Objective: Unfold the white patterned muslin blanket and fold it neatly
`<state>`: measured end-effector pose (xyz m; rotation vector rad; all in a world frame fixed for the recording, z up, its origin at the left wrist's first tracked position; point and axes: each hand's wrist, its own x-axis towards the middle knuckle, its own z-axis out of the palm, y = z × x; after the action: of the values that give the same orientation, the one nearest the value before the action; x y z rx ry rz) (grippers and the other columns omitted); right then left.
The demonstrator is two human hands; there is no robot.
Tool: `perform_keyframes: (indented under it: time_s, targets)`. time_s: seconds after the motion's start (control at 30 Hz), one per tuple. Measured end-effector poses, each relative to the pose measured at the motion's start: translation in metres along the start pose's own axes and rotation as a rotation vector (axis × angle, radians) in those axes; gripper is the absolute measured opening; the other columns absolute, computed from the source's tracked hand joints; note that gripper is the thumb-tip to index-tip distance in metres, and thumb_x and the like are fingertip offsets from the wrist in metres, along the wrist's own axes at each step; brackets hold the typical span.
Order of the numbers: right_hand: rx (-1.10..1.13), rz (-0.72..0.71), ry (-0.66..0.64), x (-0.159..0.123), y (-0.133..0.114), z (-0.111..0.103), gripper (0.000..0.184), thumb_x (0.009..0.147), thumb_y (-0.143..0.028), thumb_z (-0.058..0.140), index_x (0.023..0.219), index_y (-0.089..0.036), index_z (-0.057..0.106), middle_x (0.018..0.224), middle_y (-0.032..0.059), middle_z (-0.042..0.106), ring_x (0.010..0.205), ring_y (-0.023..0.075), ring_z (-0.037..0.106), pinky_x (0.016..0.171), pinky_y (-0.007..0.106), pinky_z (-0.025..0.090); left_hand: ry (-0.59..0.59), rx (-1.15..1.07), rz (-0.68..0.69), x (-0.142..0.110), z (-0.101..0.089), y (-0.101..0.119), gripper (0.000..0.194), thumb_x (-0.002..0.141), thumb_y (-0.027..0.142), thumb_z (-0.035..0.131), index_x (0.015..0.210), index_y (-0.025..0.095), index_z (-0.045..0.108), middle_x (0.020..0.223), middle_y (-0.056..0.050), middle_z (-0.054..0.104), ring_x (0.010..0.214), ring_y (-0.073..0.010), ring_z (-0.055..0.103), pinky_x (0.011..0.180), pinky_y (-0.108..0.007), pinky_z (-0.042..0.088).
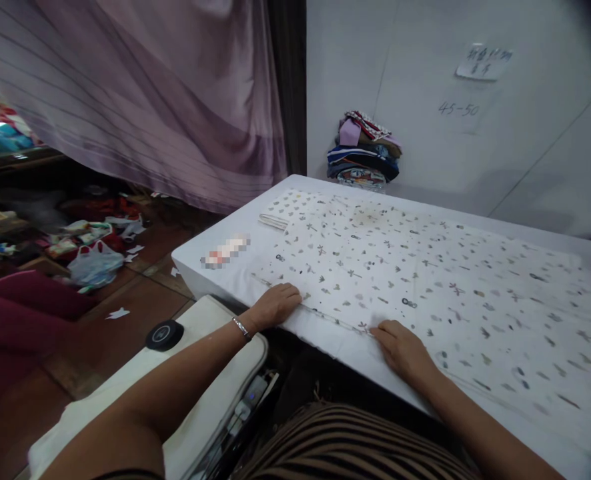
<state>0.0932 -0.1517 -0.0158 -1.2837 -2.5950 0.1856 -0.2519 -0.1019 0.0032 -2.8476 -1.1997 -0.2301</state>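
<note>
A large white fabric [345, 267] printed with small plant-like and other motifs lies spread over a white-covered table [210, 230]. My left hand [278, 305], with a metal bracelet at the wrist, has its fingers closed at the fabric's near edge, towards the left end. Farther right along that edge, my right hand [400, 350] pinches the hem between thumb and fingers. Between the two hands the edge runs fairly straight. A folded part of similar fabric [275, 220] lies at the far left corner. The undersides of both hands are hidden.
A blurred-out item [225, 252] lies on the table's left end. Behind the table, folded cloths [365, 150] are stacked against a white wall [425, 67]. A cream padded surface bearing a round black object [164, 335] stands at lower left. Bags [95, 265] litter the floor.
</note>
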Motion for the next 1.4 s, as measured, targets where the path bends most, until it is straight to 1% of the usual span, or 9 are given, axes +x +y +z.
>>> perform_keyframes:
  time_s: [0.17,0.27,0.37,0.47,0.6,0.73,0.87,1.13,1.4]
  targets:
    - [-0.016,-0.014,0.034,0.002,-0.006,0.001,0.034,0.091,-0.017,0.033,0.109,-0.017,0.062,0.096,0.0089,0.060,0.086,0.0201,0.050,0.076,0.030,0.040,0.065,-0.062,0.052,0.023,0.003,0.022,0.021,0.090,0.032,0.044,0.100,0.019,0.057,0.097,-0.007,0.058,0.090,-0.0190,0.051,0.080,-0.033,0.040]
    - [-0.050,-0.004,0.037,0.004,-0.011,-0.002,0.033,0.092,-0.018,0.033,0.109,-0.018,0.061,0.094,0.0072,0.060,0.085,0.0191,0.049,0.077,0.029,0.039,0.083,-0.132,0.167,0.057,0.010,0.053,0.021,0.090,0.031,0.046,0.104,0.020,0.056,0.100,-0.007,0.058,0.094,-0.0197,0.050,0.082,-0.034,0.040]
    - [-0.084,0.015,0.041,-0.002,-0.005,-0.008,0.032,0.093,-0.020,0.034,0.111,-0.019,0.060,0.096,0.0060,0.060,0.085,0.0182,0.047,0.077,0.029,0.037,0.055,-0.190,0.277,0.093,0.018,0.090,0.019,0.090,0.028,0.045,0.102,0.020,0.057,0.098,-0.005,0.058,0.090,-0.0187,0.050,0.079,-0.033,0.040]
    - [-0.105,0.087,0.052,-0.026,0.012,-0.015,0.030,0.091,-0.019,0.038,0.112,-0.017,0.059,0.099,0.0072,0.060,0.086,0.0183,0.047,0.076,0.030,0.036,0.034,-0.207,0.353,0.117,0.025,0.120,0.017,0.090,0.026,0.047,0.101,0.020,0.058,0.095,-0.004,0.058,0.087,-0.0186,0.050,0.076,-0.032,0.040]
    - [-0.124,0.249,0.081,-0.073,0.033,-0.027,0.029,0.090,-0.017,0.040,0.110,-0.015,0.061,0.101,0.0091,0.060,0.089,0.0194,0.048,0.077,0.031,0.037,0.033,-0.207,0.439,0.134,0.031,0.142,0.015,0.090,0.022,0.045,0.096,0.018,0.058,0.092,-0.004,0.057,0.085,-0.0187,0.048,0.074,-0.032,0.040]
    - [-0.147,0.367,0.117,-0.109,0.044,-0.037,0.028,0.090,-0.019,0.041,0.109,-0.016,0.061,0.104,0.0095,0.060,0.090,0.0203,0.049,0.079,0.032,0.037,0.026,-0.198,0.437,0.144,0.032,0.153,0.018,0.091,0.023,0.043,0.087,0.016,0.059,0.087,-0.004,0.056,0.081,-0.0184,0.048,0.071,-0.031,0.038]
    - [-0.158,0.393,0.154,-0.127,0.052,-0.041,0.028,0.090,-0.019,0.040,0.104,-0.016,0.064,0.099,0.0092,0.062,0.089,0.0202,0.050,0.078,0.032,0.038,0.021,-0.149,0.413,0.148,0.034,0.156,0.021,0.091,0.018,0.040,0.081,0.016,0.058,0.082,-0.004,0.055,0.078,-0.0173,0.047,0.067,-0.029,0.037]
    - [-0.127,0.322,0.193,-0.139,0.055,-0.034,0.027,0.090,-0.019,0.041,0.103,-0.018,0.065,0.094,0.0082,0.062,0.086,0.0199,0.050,0.075,0.031,0.039,0.022,-0.100,0.467,0.140,0.035,0.157,0.020,0.088,0.010,0.039,0.079,0.016,0.055,0.083,-0.004,0.054,0.077,-0.0168,0.046,0.068,-0.029,0.038]
    - [-0.117,0.318,0.208,-0.142,0.054,-0.032,0.027,0.087,-0.015,0.043,0.103,-0.018,0.064,0.094,0.0084,0.060,0.085,0.0196,0.049,0.076,0.031,0.038,-0.002,-0.148,0.453,0.138,0.032,0.158,0.019,0.089,0.013,0.039,0.079,0.016,0.055,0.083,-0.004,0.054,0.077,-0.0178,0.046,0.068,-0.031,0.039]
